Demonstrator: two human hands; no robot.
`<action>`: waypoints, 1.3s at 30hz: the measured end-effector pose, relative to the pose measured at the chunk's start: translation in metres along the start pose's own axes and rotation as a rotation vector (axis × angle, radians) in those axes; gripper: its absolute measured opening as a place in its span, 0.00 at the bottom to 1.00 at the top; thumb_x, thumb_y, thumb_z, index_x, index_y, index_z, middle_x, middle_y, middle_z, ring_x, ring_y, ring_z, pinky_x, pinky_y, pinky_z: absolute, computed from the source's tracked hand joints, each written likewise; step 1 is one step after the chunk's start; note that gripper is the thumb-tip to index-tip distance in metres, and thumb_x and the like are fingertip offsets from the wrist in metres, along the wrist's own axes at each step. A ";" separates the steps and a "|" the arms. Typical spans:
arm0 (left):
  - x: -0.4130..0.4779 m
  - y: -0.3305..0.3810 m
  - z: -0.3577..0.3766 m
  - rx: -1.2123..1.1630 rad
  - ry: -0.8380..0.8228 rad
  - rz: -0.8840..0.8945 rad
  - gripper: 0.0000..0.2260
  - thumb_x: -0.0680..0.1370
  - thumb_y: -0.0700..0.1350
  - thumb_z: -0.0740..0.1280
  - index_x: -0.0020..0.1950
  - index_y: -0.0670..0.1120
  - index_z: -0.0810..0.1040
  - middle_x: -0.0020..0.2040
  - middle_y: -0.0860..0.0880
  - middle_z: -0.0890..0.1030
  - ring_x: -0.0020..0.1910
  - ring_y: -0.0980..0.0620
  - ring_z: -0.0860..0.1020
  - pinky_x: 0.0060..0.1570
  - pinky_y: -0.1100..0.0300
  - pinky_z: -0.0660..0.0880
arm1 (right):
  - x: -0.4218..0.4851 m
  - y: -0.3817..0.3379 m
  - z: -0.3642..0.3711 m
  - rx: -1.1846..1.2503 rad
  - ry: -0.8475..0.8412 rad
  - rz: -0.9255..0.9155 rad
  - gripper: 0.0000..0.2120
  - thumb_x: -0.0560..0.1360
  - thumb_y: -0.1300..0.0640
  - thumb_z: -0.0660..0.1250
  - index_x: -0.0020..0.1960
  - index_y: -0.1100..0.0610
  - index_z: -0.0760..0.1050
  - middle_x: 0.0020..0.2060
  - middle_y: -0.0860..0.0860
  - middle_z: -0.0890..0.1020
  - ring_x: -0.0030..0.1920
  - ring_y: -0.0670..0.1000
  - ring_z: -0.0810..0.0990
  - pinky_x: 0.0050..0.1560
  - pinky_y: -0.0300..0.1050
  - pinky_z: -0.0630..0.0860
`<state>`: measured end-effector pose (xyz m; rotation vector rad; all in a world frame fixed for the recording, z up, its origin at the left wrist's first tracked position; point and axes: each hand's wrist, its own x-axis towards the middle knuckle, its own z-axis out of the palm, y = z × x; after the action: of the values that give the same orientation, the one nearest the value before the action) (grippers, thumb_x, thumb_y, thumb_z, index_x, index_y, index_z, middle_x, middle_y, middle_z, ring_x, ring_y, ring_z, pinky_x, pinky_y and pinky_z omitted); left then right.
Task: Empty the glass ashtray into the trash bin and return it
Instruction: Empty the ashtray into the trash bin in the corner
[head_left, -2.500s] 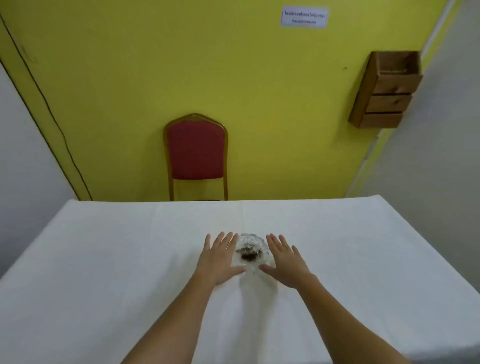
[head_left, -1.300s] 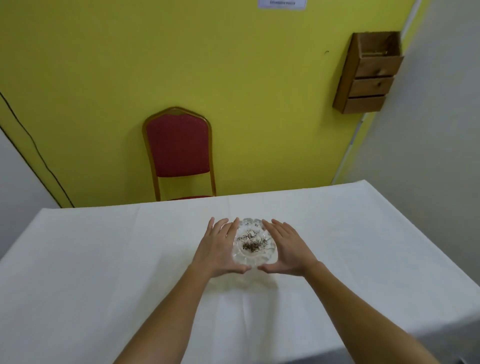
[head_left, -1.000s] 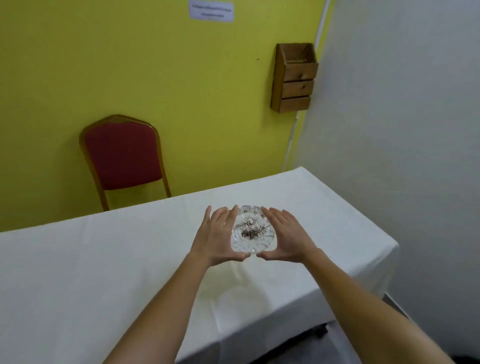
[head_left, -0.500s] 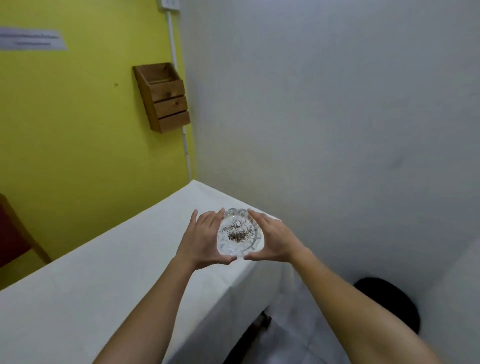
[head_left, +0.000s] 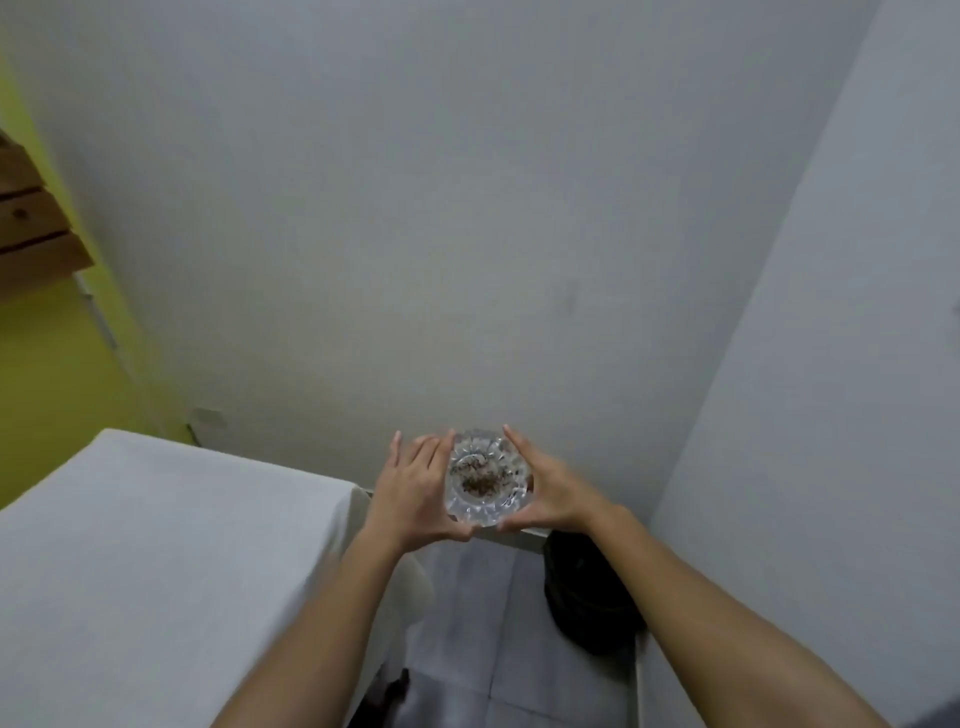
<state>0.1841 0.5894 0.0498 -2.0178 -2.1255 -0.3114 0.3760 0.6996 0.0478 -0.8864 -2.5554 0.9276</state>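
A round cut-glass ashtray (head_left: 487, 480) with dark ash and bits in its bowl is held level in the air, past the table's right edge. My left hand (head_left: 415, 493) cups its left side and my right hand (head_left: 553, 493) cups its right side. Below and to the right, on the tiled floor in the corner, stands a black trash bin (head_left: 587, 597), partly hidden behind my right forearm.
The table with a white cloth (head_left: 156, 571) fills the lower left. A grey wall (head_left: 467, 234) stands straight ahead and meets a second wall (head_left: 857, 415) on the right. A wooden wall box (head_left: 31, 228) hangs on the yellow wall at the left edge.
Both hands lifted the ashtray off the table and carried it to the right, off the table's edge. The view swung right, and the black bin came into sight in the corner.
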 end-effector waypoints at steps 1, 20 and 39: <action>0.009 0.007 0.006 -0.011 -0.014 0.015 0.54 0.53 0.71 0.69 0.70 0.38 0.69 0.59 0.44 0.79 0.61 0.43 0.76 0.67 0.37 0.65 | 0.000 0.011 -0.002 0.038 -0.012 0.034 0.59 0.60 0.53 0.82 0.78 0.51 0.47 0.72 0.54 0.69 0.69 0.51 0.70 0.70 0.42 0.66; 0.187 0.055 0.155 -0.283 -0.333 0.551 0.53 0.59 0.73 0.61 0.75 0.40 0.60 0.71 0.44 0.70 0.70 0.44 0.68 0.72 0.40 0.56 | 0.019 0.144 0.009 1.009 0.646 0.839 0.13 0.80 0.51 0.62 0.55 0.58 0.79 0.55 0.58 0.84 0.55 0.55 0.82 0.62 0.55 0.77; 0.159 0.129 0.515 -0.187 -0.740 0.141 0.46 0.74 0.69 0.57 0.78 0.46 0.38 0.79 0.42 0.39 0.77 0.42 0.39 0.75 0.42 0.42 | 0.025 0.453 0.161 1.106 0.942 0.965 0.08 0.82 0.60 0.57 0.60 0.58 0.65 0.62 0.59 0.71 0.61 0.63 0.75 0.32 0.50 0.84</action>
<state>0.3063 0.8936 -0.3967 -2.6809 -2.3705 0.3311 0.4899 0.9118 -0.3691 -1.5612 -0.5516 1.3941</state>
